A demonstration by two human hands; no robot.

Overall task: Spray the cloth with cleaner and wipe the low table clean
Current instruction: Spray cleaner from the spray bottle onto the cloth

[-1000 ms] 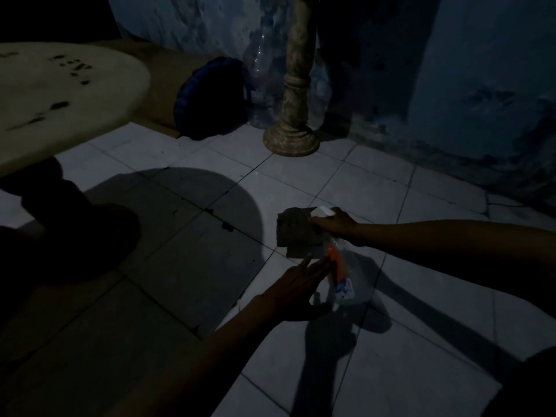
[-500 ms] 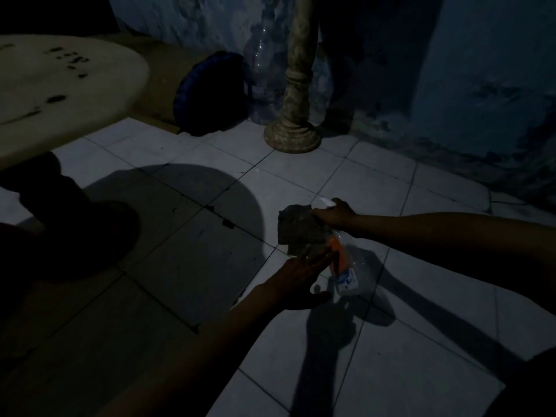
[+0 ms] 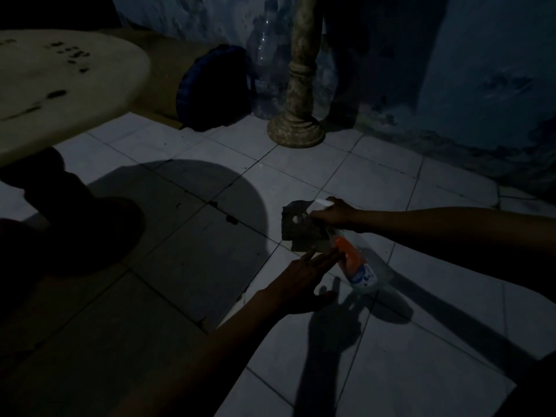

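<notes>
Nearest to us, our left hand reaches out over the tiled floor, palm turned inward, its grip apart and empty, the fingers stretched toward the lower edge of the cloth. We cannot tell whether the fingertips touch the cloth or stop just short of it.

Just beyond and to the right, the spray bottle hangs in our right hand, whose grip is clamped around the bottle's neck and white trigger head. The bottle's long axis runs slantwise: its base points down and back toward us, its head up and away, so the nozzle faces left, straight at the cloth. The label shows an orange panel above a blue-and-white patch with some lettering, but the light is too dim and the print too small for us to read a brand.

The cloth is a dark, roughly square piece lying directly in front of the nozzle, between the two hands; a small pale spot shows on it near the nozzle. Our judgement is that spraying is the step in hand, and the left hand, being nearer the cloth's free edge, is the one placed to take it up.

Further off to the left stands the low round counter, its pale top marked with dark smudges, well apart from the cloth. It looks not yet wiped.
</notes>
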